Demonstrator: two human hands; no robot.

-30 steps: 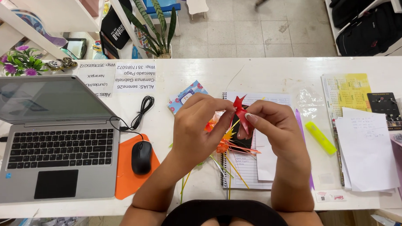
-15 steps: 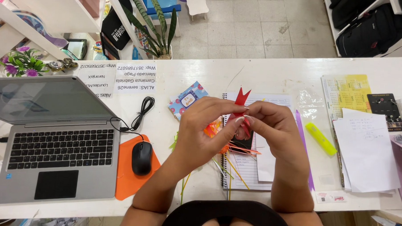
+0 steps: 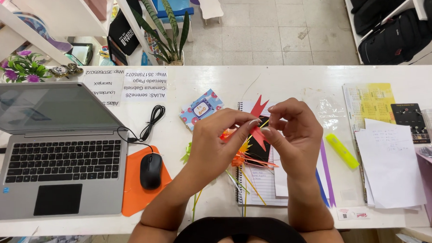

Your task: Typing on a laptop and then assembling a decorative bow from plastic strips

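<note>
Left hand (image 3: 215, 143) and right hand (image 3: 294, 134) pinched on red paper shape (image 3: 258, 119), raised above spiral notebook (image 3: 261, 185) for fingertip access.

Both forearms were bare, no sleeves, no watch, no bracelets, no rings seen. Left hand (image 3: 215, 145) and right hand (image 3: 294, 134) had short nails with pale polish on the fingers (image 3: 254, 122). Black garment showed at bottom edge.
</note>
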